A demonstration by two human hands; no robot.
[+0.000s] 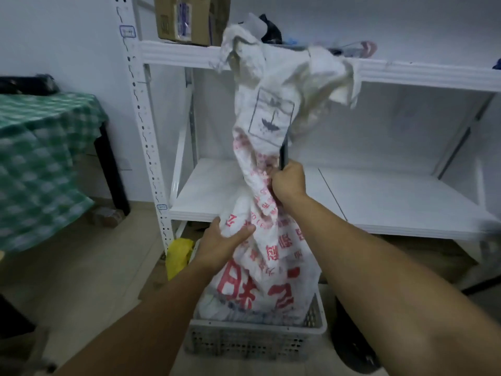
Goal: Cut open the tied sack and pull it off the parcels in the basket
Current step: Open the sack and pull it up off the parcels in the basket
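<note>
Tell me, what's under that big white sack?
The sack stands in a grey slotted basket. Pale wrapped shapes show faintly through its bottom; what they are stays covered.

Woven plastic sack, plastic crate, metal racking

The sack [267, 185] looks like matt woven plastic, crinkly, with red print and frayed top edges. The basket [254, 337] is grey perforated hard plastic, a bit grubby. The shelf unit [406, 73] is white painted metal, smooth. There's brown cardboard for the box [187, 19], and soft checked cloth on the table [40, 158].
</note>
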